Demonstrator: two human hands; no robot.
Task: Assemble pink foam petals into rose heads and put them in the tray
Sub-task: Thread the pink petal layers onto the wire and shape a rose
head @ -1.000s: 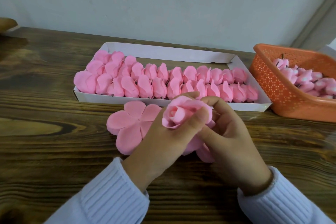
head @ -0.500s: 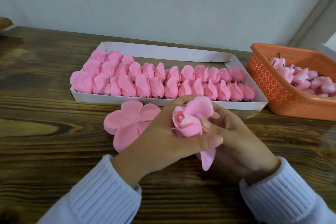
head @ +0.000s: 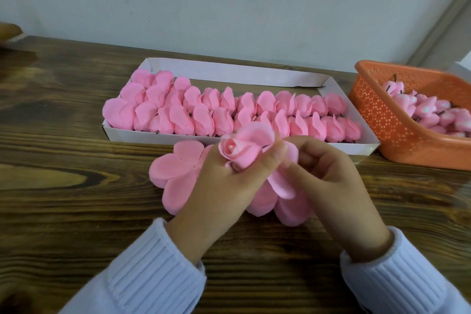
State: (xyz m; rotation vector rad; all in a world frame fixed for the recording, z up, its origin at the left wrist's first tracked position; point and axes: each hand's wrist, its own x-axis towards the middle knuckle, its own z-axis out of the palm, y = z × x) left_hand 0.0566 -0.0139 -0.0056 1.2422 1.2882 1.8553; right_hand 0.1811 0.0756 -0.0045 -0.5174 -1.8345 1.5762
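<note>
My left hand (head: 226,186) grips a pink foam rose head (head: 240,149) between thumb and fingers, bud facing up and left. Its outer petals (head: 280,183) hang loose to the right, where my right hand (head: 328,181) pinches them with curled fingers. Flat pink petal sheets (head: 173,173) lie on the table under and left of my hands. Behind them a white cardboard tray (head: 229,69) holds two rows of finished rose heads (head: 229,112).
An orange perforated basket (head: 377,115) at the right holds several small pink buds (head: 428,109) with dark stems. The wooden table (head: 63,173) runs back to a grey wall. A brown object (head: 7,30) sits at the far left edge.
The rose head has been turned in my left hand, bud now toward the upper left. The outer petals have come away from the bud and hang open to the right.
</note>
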